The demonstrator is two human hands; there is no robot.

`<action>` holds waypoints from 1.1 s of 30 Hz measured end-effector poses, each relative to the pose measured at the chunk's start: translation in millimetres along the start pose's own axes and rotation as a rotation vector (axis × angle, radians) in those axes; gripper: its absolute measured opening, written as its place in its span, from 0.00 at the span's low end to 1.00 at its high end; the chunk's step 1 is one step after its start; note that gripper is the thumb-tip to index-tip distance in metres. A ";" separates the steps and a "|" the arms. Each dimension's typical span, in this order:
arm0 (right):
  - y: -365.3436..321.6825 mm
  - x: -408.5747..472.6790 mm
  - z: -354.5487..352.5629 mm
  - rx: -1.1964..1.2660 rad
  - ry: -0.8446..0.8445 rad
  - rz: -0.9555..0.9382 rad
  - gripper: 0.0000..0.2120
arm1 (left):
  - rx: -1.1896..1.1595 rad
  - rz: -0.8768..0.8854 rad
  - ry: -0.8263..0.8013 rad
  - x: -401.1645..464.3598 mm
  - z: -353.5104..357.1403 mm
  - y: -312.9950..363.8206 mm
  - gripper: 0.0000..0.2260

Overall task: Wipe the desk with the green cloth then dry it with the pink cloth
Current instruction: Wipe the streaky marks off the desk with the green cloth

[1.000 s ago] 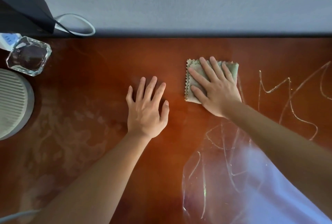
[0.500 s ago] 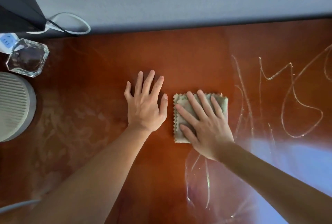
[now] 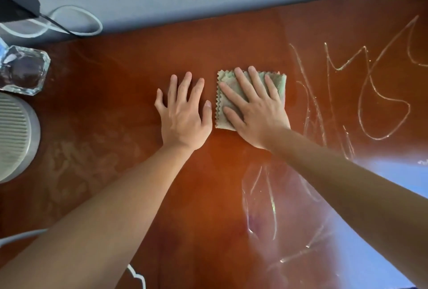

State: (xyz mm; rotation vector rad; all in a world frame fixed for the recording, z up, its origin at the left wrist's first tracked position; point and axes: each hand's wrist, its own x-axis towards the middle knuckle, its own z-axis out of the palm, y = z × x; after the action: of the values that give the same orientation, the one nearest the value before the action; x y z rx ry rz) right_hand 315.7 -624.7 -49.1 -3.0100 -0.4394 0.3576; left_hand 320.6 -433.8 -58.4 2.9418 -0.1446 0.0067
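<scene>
Since a moment ago the right hand (image 3: 257,112) slides the folded pale green zigzag-edged cloth (image 3: 279,82) back up the glossy reddish-brown wooden desk (image 3: 115,107), so it's now right beside the left hand (image 3: 183,114). Both hands lie flat with fingers straight and spread, right one pressing the cloth. Thin wet streaks (image 3: 382,103) shine to the right. Clear glass block (image 3: 22,72) sits far left.

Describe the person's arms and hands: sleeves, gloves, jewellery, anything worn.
Both forearms are bare as far as the frame shows; no sleeve or cuff is in view. The left hand and the right hand wear no gloves, and no rings, watch or bracelet show on the fingers or wrists. The nails are short and unpainted.
</scene>
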 end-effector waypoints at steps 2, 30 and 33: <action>-15.6 -42.2 12.3 0.017 -0.005 0.001 0.29 | -0.012 -0.002 -0.008 -0.9 0.1 0.3 0.25; -38.7 -136.4 36.5 0.024 -0.011 0.140 0.28 | -0.005 0.233 -0.092 -136.3 4.0 6.4 0.24; -36.2 -122.3 35.0 0.007 0.012 0.203 0.28 | 0.004 0.240 -0.064 -136.6 5.4 6.0 0.23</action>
State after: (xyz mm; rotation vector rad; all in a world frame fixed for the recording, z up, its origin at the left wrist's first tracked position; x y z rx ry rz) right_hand 183.4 -624.1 -52.4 -3.0553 -0.1312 0.3526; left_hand 184.0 -427.5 -64.5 2.9102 -0.5065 -0.0528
